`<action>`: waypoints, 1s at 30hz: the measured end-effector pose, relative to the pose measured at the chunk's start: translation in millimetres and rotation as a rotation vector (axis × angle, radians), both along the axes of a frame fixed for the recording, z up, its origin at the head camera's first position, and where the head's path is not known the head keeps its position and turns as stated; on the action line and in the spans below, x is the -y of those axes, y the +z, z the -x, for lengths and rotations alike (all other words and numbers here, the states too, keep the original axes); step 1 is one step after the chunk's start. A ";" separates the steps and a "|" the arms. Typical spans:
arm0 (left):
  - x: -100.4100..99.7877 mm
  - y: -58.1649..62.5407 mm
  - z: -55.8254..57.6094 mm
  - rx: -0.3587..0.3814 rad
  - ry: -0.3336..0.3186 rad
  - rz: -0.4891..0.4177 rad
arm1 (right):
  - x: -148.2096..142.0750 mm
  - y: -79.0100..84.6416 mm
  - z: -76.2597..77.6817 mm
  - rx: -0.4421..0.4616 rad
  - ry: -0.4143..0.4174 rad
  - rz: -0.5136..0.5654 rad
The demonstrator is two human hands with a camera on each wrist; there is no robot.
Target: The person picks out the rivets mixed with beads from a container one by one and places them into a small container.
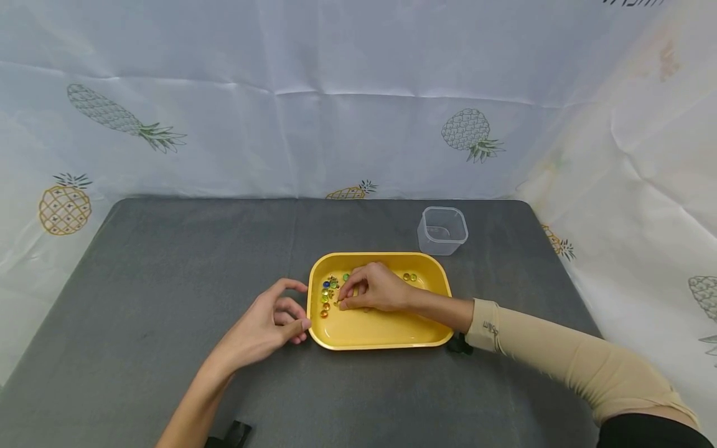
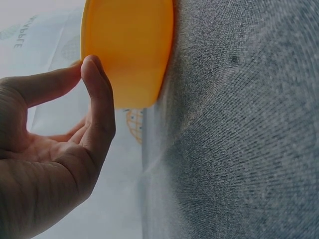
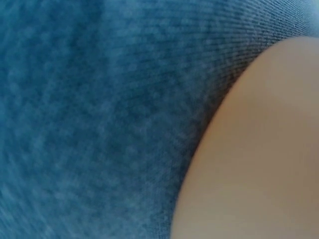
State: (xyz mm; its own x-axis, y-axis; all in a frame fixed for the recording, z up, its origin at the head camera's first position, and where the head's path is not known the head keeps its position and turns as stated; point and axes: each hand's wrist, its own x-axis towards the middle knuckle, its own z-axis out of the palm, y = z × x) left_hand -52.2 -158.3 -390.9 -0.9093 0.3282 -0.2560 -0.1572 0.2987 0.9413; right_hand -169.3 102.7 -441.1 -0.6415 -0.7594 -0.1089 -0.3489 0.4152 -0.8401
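A yellow tray [image 1: 381, 333] holds small coloured glass beads [image 1: 325, 299] in a column along its left side, with gold-coloured bits among them. My right hand [image 1: 381, 287] reaches into the tray from the right, palm down. Its thumb and index fingertips come together at a small gold-coloured piece [image 1: 337, 303], partly hidden by them. In the right wrist view only a blurred stretch of skin and dark cloth show. Outside the tray, my left hand [image 1: 270, 323] rests its thumb and index fingertips against the left rim, fingers loosely bent, as the left wrist view also shows.
Two yellow-green beads [image 1: 410, 277] lie at the tray's back right, and a green bead [image 1: 345, 277] sits left of the right hand. Behind the tray's right end stands a clear plastic container [image 1: 442, 231]. Grey cloth [image 1: 196, 261] covers the table, with a white pineapple-print curtain [image 1: 358, 137] behind.
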 end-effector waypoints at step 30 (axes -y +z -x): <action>-0.7 -1.9 -1.4 -0.012 0.007 0.007 | -17.9 16.2 -1.5 0.199 -0.026 0.041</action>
State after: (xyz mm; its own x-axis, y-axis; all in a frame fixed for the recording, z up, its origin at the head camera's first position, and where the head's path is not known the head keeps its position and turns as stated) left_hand -50.8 -157.6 -392.7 -0.9146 0.3200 -0.2470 -0.1476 0.3045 0.9410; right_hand -167.8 120.6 -425.0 -0.6299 -0.7491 -0.2050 -0.1640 0.3862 -0.9077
